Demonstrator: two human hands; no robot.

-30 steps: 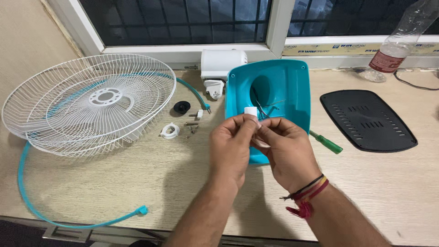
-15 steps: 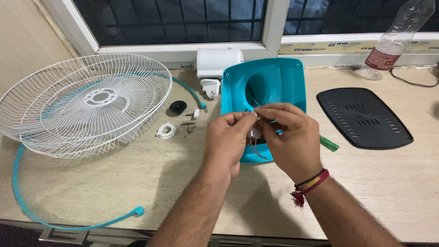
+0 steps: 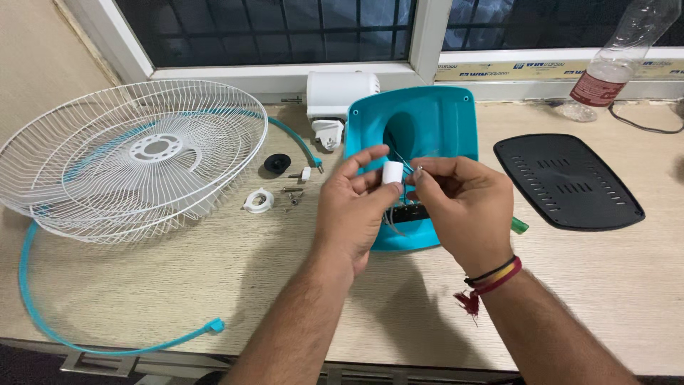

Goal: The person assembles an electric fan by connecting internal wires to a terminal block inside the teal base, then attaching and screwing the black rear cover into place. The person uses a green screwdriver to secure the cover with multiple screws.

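My left hand point(image 3: 350, 207) pinches a small white cylindrical part point(image 3: 392, 172) with thin wires hanging from it. My right hand point(image 3: 467, 207) holds the end of one of those thin wires point(image 3: 415, 171) right beside the cylinder. Both hands hover over the teal fan base cover point(image 3: 434, 125), which lies open side up on the wooden table point(image 3: 214, 278). A dark slot point(image 3: 412, 212) shows in the cover's near edge between my hands. A green screwdriver point(image 3: 519, 226) pokes out from behind my right hand.
Two stacked white wire fan guards point(image 3: 135, 160) lie at the left with a teal rim strip point(image 3: 85, 342) curling round them. A white motor housing point(image 3: 335, 96), black cap point(image 3: 278, 162), white ring point(image 3: 258, 201) and screws point(image 3: 293, 196) lie near. Black vented plate point(image 3: 568, 182) and plastic bottle point(image 3: 609, 64) are right.
Both hands have lifted slightly from the cover; the white cylinder, hidden low between my fingers half a second ago, now stands up in my left hand's fingertips.
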